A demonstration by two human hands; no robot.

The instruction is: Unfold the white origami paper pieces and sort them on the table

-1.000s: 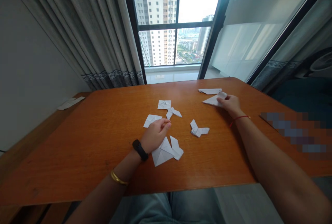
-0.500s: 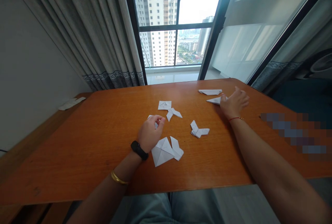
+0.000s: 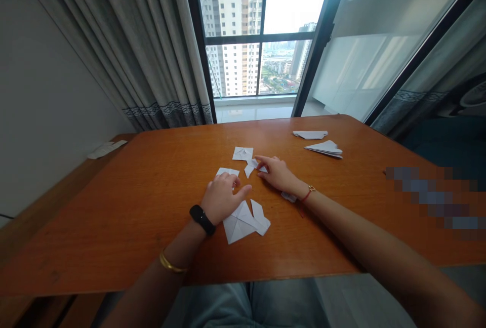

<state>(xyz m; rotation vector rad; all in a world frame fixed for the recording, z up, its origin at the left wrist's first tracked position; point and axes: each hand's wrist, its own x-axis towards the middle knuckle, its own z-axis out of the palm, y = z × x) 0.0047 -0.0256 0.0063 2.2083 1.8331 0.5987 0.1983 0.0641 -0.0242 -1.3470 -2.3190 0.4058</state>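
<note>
My left hand (image 3: 223, 198) rests on the table with curled fingers against the edge of a folded white paper piece (image 3: 227, 171). Below it lies a large white origami form (image 3: 240, 222), touching the heel of my hand. My right hand (image 3: 279, 174) reaches across, thumb and fingers at a small winged paper piece (image 3: 249, 168) beside a flat paper square (image 3: 242, 153). Under my right wrist, a V-shaped paper piece (image 3: 288, 197) is mostly hidden. Farther right lie a folded paper triangle (image 3: 325, 149) and a narrow paper fold (image 3: 310, 134).
The pieces lie on an orange wooden table (image 3: 114, 227) with a window and grey curtain (image 3: 152, 44) beyond its far edge. A paper strip (image 3: 104, 149) lies on a lower ledge at left. A pixelated patch (image 3: 429, 199) covers part of the right side.
My right hand has moved left from the paper triangle to the middle pieces, crossing above the V-shaped piece. The triangle lies free. My left hand has shifted only slightly.
</note>
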